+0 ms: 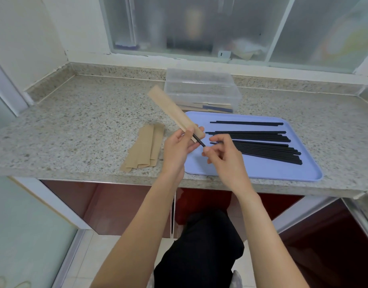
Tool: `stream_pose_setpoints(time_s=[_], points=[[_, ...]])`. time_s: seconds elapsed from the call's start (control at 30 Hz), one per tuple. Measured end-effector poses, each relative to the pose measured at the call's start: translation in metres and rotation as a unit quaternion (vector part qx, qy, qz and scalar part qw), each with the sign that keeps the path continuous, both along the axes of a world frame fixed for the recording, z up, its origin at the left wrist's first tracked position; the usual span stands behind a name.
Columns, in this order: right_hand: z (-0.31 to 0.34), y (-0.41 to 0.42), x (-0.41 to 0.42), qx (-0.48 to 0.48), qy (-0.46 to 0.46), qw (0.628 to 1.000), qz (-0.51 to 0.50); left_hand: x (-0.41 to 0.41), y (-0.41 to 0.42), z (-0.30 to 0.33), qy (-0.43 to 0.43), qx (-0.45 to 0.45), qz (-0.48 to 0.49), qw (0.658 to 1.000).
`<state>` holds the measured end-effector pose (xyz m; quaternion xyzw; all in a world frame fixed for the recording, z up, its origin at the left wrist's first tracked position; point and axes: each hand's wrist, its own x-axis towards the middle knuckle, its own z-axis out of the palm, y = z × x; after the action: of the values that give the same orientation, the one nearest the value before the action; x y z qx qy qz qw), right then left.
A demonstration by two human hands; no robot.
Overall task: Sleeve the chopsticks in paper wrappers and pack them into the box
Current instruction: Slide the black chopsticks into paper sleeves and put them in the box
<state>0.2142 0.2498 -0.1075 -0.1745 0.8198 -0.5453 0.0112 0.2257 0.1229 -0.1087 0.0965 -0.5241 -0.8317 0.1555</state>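
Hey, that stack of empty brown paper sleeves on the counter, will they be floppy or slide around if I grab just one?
The paper sleeves look thin and flat, so one probably bends when lifted by an end. They lie fanned and overlapping on the counter, so neighbours will likely shift too.

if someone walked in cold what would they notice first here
Most likely the two hands at the middle: the left hand holds a tan paper wrapper slanting up to the left, while the right hand pushes black chopsticks into its open end. To the right, a lilac tray carries a spread of loose black chopsticks. Behind it sits a clear plastic box, and a pile of empty wrappers lies left of the hands.
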Motion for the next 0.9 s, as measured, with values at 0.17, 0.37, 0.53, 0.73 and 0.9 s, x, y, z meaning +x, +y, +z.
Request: stream_pose_setpoints(time_s=[0.17,0.37,0.53,0.73,0.9], points=[[-0.011,0.054,0.003,0.055,-0.043,0.998,0.006,-0.005,-0.022,0.000,0.019,0.081,0.052,0.995],[-0.021,0.073,0.005,-0.097,-0.102,0.988,-0.070,-0.006,-0.018,-0.005,-0.007,0.150,0.029,0.988],[-0.027,0.063,0.005,-0.106,-0.096,0.985,-0.097,-0.008,-0.012,-0.011,-0.049,0.076,0.014,0.996],[-0.030,0.057,0.004,-0.100,-0.042,0.987,-0.116,-0.008,0.009,-0.011,-0.082,0.016,-0.009,0.996],[-0.033,0.049,0.004,-0.101,-0.038,0.988,-0.107,-0.006,0.021,-0.014,-0.091,-0.001,-0.016,0.996]])
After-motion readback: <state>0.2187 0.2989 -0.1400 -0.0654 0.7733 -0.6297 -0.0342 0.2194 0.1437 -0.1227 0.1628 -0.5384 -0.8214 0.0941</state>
